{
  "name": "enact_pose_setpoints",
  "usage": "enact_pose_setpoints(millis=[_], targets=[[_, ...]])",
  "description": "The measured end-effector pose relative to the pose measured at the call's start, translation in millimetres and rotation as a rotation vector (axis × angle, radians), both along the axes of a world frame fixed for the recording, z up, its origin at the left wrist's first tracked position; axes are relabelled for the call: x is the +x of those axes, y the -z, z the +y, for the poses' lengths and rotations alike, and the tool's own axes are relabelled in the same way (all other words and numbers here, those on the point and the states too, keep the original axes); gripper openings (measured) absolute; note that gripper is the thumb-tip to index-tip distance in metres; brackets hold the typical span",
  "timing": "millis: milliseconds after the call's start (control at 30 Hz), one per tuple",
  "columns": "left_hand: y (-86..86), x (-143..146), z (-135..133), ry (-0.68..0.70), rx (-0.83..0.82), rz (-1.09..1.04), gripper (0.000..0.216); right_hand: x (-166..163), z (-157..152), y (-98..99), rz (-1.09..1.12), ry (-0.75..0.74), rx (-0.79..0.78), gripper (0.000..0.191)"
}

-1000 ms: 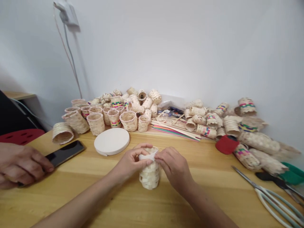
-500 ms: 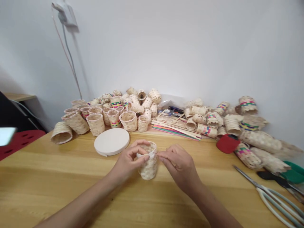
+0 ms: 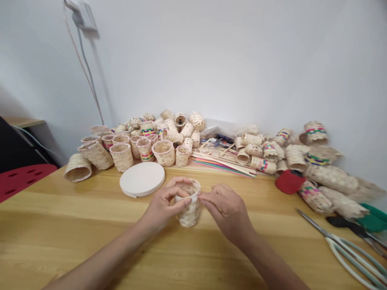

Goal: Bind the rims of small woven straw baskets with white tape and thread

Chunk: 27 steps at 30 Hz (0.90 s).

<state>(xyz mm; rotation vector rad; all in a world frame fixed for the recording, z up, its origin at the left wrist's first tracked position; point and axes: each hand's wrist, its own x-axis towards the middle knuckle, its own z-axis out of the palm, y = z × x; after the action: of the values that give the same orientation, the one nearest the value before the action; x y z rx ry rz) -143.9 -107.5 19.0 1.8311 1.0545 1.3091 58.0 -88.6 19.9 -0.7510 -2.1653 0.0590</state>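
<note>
A small pale woven basket stands upright on the wooden table, a white strip wrapped round its rim. My left hand curls round the basket's left side, thumb and fingers pressing the strip at the rim. My right hand is at the basket's right side, fingertips pinched on the strip's end at the rim. Both forearms reach in from the bottom of the view.
A white round disc lies just behind my hands. Piles of small woven baskets line the wall, more at the right. Coloured strips, a red piece, scissors and a red stool are around.
Another person's hand and the black phone at the left have gone from view. The basket sits a little farther from me, and my fingers have shifted along its rim.
</note>
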Motion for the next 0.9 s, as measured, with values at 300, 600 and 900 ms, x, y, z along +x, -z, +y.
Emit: enact_pose_setpoints(millis=[300,600,900], targets=[[-2.0,4.7,-12.0,-0.307,0.67,0.436,0.016,-9.1,-9.5,-1.4,0.06,0.014,-0.094,0.016],[-3.2,8.2,-15.0,-0.362,0.838,0.475,0.018,-15.5,-11.8,2.5,0.18,-0.019,-0.247,0.015],[5.8,3.4,-8.9,-0.357,0.863,0.592,0.016,-10.8,-2.6,1.6,0.191,-0.057,-0.474,0.013]])
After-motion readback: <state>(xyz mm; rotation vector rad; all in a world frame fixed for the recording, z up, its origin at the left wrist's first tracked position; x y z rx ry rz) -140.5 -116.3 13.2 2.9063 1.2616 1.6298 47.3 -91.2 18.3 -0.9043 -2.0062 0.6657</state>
